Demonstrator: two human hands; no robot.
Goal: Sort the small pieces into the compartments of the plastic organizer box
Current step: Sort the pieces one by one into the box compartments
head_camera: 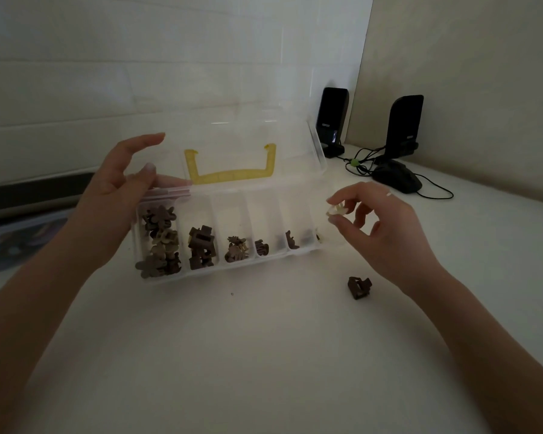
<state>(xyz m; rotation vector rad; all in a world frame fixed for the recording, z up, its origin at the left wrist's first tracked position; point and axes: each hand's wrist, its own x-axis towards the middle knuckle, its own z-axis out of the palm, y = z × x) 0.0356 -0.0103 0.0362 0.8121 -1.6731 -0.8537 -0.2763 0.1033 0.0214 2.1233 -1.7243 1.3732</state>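
Note:
A clear plastic organizer box (pixel 265 258) stands open on the white table, its lid with a yellow handle (pixel 231 177) tilted up behind. Several compartments hold small brown and tan pieces (pixel 160 242), most of them at the left. My left hand (pixel 119 189) hovers at the box's left rear corner, fingers spread, thumb touching the lid's edge. At the box's right end my right hand (pixel 380 220) pinches a small pale piece (pixel 336 211) between thumb and forefinger. One dark brown piece (pixel 359 288) lies loose on the table in front of my right hand.
Two black speakers (pixel 333 120) (pixel 403 126) stand at the back right by the wall, with a black mouse (pixel 395 177) and tangled cables (pixel 358 162) before them. A dark object lies along the left edge.

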